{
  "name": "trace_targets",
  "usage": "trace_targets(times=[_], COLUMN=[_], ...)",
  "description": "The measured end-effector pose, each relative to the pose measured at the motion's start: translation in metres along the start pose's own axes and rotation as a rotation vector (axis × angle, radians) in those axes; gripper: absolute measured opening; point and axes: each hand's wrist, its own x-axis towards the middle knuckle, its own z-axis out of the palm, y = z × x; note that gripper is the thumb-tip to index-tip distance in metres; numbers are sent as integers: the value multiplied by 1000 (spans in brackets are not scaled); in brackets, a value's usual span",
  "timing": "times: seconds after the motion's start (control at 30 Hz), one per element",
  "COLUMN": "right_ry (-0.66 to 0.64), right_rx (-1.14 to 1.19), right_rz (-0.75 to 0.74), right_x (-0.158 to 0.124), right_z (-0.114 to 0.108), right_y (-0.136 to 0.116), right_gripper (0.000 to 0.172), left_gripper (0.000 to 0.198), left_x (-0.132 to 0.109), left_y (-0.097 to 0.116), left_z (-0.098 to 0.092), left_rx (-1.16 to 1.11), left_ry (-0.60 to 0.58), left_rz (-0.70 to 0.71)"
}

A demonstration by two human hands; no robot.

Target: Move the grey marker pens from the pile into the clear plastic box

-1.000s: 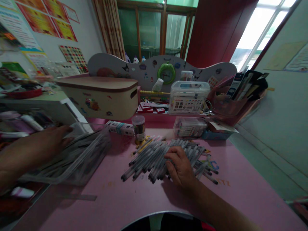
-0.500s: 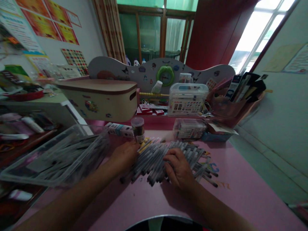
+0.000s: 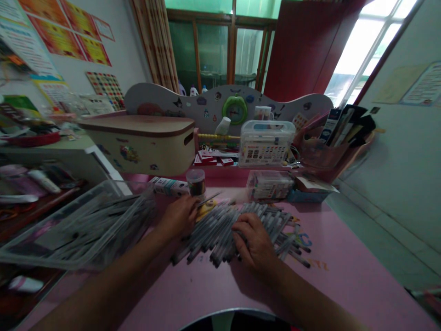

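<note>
A heap of grey pens [image 3: 220,225] lies on the pink desk [image 3: 344,280] in front of me. My right hand [image 3: 253,241] rests on the heap's near side with its fingers curled over several pens. At the heap's left end my left hand [image 3: 179,215] is closed on one pen [image 3: 208,199], whose tip sticks up to the right. To the left stands a clear plastic tray [image 3: 86,225] filled with more grey pens.
Behind the heap stand a small dark jar [image 3: 195,182], a flat carton [image 3: 168,185] and clear plastic boxes [image 3: 267,143]. A cream storage box [image 3: 141,142] sits at the back left, a pink holder with stationery [image 3: 330,147] at the right. Shelves with clutter lie left.
My left hand left the tray, crossed to the heap's left end and closed on a pen. The tray has settled flatter. My right hand stayed on the heap.
</note>
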Motion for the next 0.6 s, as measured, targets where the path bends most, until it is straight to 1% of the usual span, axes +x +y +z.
trace_targets(times=[0.07, 0.13, 0.2, 0.23, 0.27, 0.3, 0.33, 0.37, 0.4, 0.43, 0.47, 0.53, 0.57, 0.6], right_ry=[37, 94, 131, 130, 112, 85, 53, 19, -13, -31, -41, -61, -65, -72], right_rx=[-57, -140, -217, -241, -253, -256, -251, -237, -213, -180, -138, -10, 79, 175], right_rz=[2, 16, 25, 20, 14, 10, 12, 22, 37, 61, 93, 148, 173, 197], right_x=[0, 0, 1, 1, 1, 1, 0, -1, -1, -2, -3, -4, -4, -3], right_z=[1, 2, 3, 3, 4, 5, 6, 7, 8, 8, 8, 8, 8, 8], right_y=[1, 1, 2, 3, 4, 5, 6, 7, 8, 8, 7, 5, 3, 1], right_gripper=[23, 37, 49, 50, 48, 41, 33, 26, 21, 20, 21, 24, 25, 26], left_gripper=[31, 29, 27, 27, 27, 27, 25, 23, 19, 17, 19, 30, 32, 31], left_x=[-8, -21, -36, -43, -49, -53, -56, -58, -58, -57, -55, -52, -51, -50], left_y=[3, 14, 32, 41, 50, 58, 64, 69, 74, 77, 81, 89, 93, 98], left_z=[-5, -11, -17, -20, -23, -25, -27, -28, -28, -27, -24, -17, -13, -9], left_rx=[-91, -197, -281, -316, -349, -389, -443, -523, -638, -786, -951, -1236, -1325, -1373], left_ry=[153, 267, 299, 306, 315, 321, 323, 320, 315, 312, 306, 243, 185, 121], left_rz=[107, 249, 377, 424, 457, 473, 467, 433, 367, 275, 168, -17, -60, -72])
